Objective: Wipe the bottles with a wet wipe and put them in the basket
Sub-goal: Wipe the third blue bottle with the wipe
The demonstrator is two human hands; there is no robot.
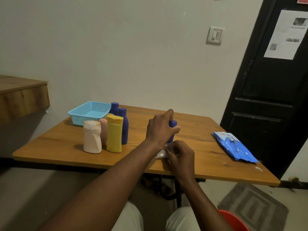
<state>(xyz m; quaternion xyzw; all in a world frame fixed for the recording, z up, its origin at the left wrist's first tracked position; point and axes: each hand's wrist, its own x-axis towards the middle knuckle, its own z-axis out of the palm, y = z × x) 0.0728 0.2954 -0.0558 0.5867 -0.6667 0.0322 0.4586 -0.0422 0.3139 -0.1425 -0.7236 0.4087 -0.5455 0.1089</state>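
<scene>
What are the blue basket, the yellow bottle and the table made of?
The blue basket looks like thin moulded plastic: its walls are a grid of tiny holes. The yellow bottle seems to be smooth, matte plastic, one solid colour with a flip cap. The table top shows brown grain lines like wood, though it could be a printed wood-look layer.
</scene>
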